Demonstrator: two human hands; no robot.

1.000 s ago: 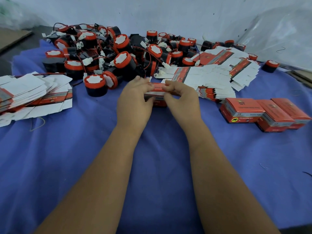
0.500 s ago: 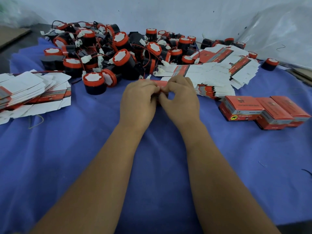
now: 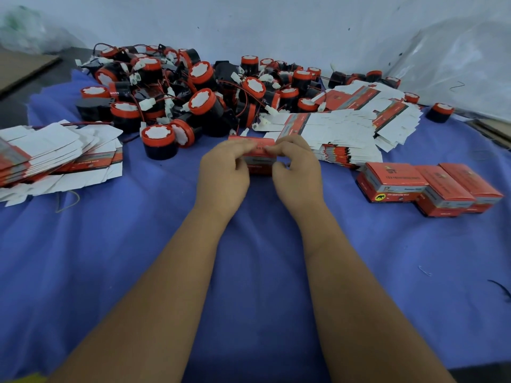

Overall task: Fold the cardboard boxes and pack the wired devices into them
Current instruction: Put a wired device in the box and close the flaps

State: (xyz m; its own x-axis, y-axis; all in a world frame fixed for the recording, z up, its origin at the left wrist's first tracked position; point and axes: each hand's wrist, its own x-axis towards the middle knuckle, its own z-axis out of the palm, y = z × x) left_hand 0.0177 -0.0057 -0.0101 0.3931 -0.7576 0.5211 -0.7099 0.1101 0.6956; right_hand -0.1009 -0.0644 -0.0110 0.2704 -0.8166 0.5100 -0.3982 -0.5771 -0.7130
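A small red cardboard box (image 3: 260, 161) sits on the blue cloth between my two hands. My left hand (image 3: 224, 172) grips its left side with the fingers curled over its top flap. My right hand (image 3: 297, 170) grips the right side, fingertips pinching the same flap. What is inside the box is hidden. Behind it lies a heap of black and red wired devices (image 3: 199, 106) with white connectors. Flat unfolded boxes lie in a stack at the left (image 3: 52, 156) and another at the right (image 3: 345, 134).
Three closed red boxes (image 3: 431, 186) stand in a row at the right on the blue cloth (image 3: 138, 244). A lone device (image 3: 439, 111) sits far right. A clear plastic sheet (image 3: 456, 64) hangs at the back right, and cardboard (image 3: 22, 67) lies far left.
My hands, close together half a second ago, have spread slightly, and the red box shows between them with its top flap folded down under my fingertips.
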